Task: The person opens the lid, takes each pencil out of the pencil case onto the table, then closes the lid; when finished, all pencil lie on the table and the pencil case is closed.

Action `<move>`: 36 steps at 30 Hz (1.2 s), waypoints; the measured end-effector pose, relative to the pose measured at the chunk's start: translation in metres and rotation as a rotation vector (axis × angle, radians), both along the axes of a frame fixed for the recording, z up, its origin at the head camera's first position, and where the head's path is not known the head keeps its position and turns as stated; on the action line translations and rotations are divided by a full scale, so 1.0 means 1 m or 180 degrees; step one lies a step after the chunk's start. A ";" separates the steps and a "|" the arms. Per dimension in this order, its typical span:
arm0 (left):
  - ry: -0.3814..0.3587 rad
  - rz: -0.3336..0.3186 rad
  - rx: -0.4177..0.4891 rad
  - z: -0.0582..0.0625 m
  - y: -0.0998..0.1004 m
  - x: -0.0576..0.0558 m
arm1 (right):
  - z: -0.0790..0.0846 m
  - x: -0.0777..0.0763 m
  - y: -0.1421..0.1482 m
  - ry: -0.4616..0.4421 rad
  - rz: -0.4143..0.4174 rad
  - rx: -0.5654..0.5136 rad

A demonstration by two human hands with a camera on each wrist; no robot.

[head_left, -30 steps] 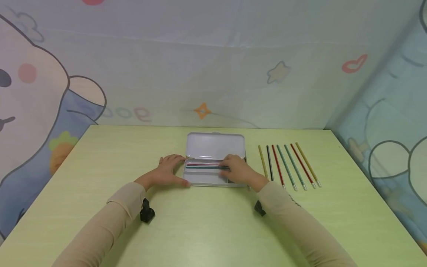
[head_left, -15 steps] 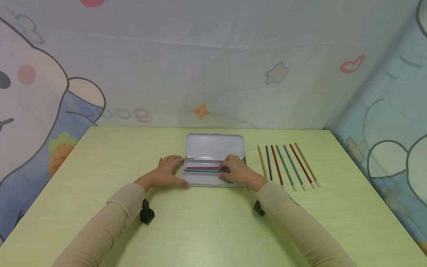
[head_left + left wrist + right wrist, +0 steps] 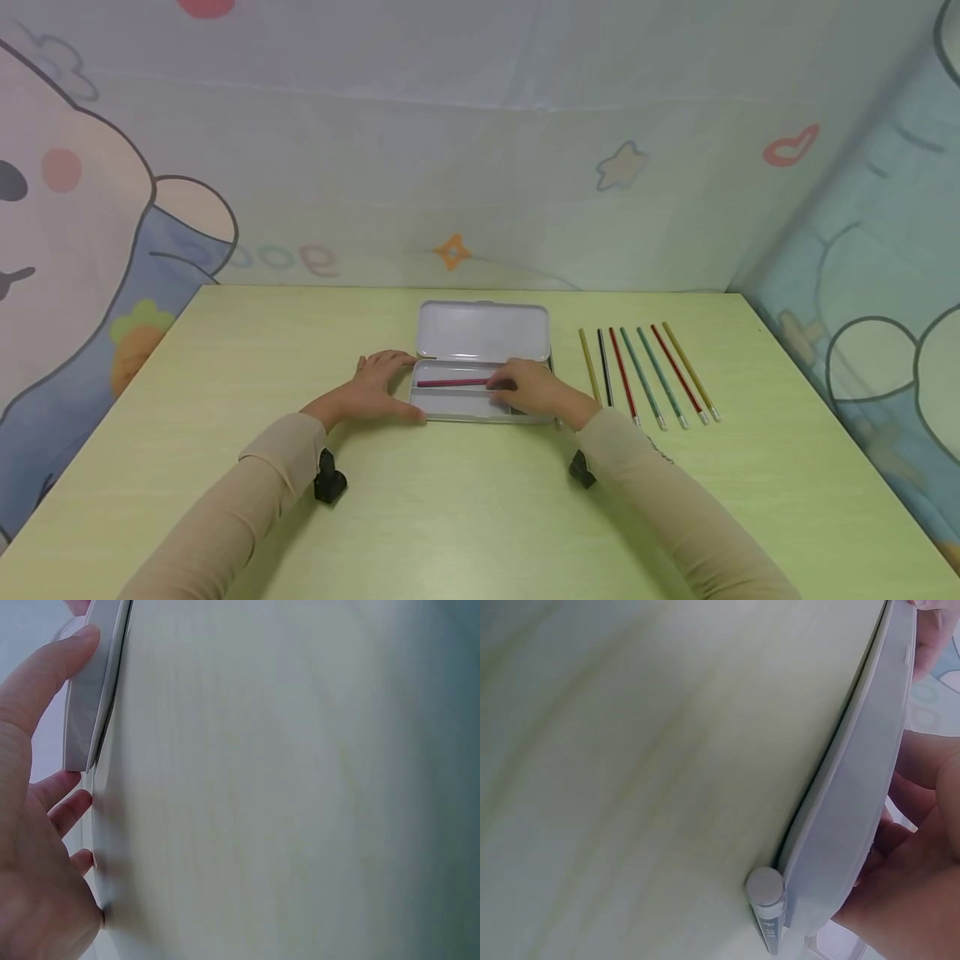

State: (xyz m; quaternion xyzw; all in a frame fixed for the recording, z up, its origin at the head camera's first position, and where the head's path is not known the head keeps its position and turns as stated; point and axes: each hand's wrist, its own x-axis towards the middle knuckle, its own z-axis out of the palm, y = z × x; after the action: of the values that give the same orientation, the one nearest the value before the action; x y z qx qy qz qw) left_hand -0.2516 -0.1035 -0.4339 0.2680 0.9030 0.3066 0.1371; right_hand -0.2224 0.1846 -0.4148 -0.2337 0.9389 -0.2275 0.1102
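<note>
A white tin pencil case [image 3: 461,406] lies on the table, its lid [image 3: 483,329] tipped back. My left hand [image 3: 372,390] spans the case's left end with fingers spread; in the left wrist view the thumb [image 3: 56,664] rests on the case's front edge. Over the right part of the case, my right hand [image 3: 531,388] curls its fingers round the right end of a red pencil [image 3: 452,383]. That pencil lies lengthwise along the divider between the compartments. The fingertips are hidden inside the case in the right wrist view.
To the right of the case, several pencils [image 3: 637,367] lie in a slanting row: yellow, black, red and teal. A white-ended pencil [image 3: 766,889] sits against the case's right side. A printed cloth [image 3: 495,167] hangs behind the table.
My right hand has shifted slightly towards me, and the red pencil has come forward to the divider. The teal pencil beside it has dropped out of sight. My left hand has stayed put.
</note>
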 end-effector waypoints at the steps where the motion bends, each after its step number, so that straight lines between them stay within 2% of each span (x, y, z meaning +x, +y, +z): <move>1: -0.0006 -0.0003 0.0009 0.000 0.000 0.000 | 0.000 0.000 0.000 -0.0022 -0.0010 -0.0006; 8: 0.0000 -0.0002 0.0012 -0.001 0.000 0.000 | -0.001 -0.001 0.001 0.0042 0.0052 -0.0023; 19: 0.0056 -0.0020 0.0027 -0.001 -0.001 0.000 | 0.001 0.001 -0.004 -0.0192 -0.0061 -0.0078; 36: 0.0081 -0.0063 -0.0079 0.001 0.000 0.001 | 0.000 -0.003 -0.003 -0.0332 -0.0146 -0.0474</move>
State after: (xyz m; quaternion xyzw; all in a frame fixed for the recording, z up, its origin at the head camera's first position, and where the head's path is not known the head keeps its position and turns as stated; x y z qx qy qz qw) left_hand -0.2502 -0.1033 -0.4330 0.2791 0.9057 0.2905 0.1320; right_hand -0.2252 0.1816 -0.4151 -0.2075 0.9174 -0.3111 0.1360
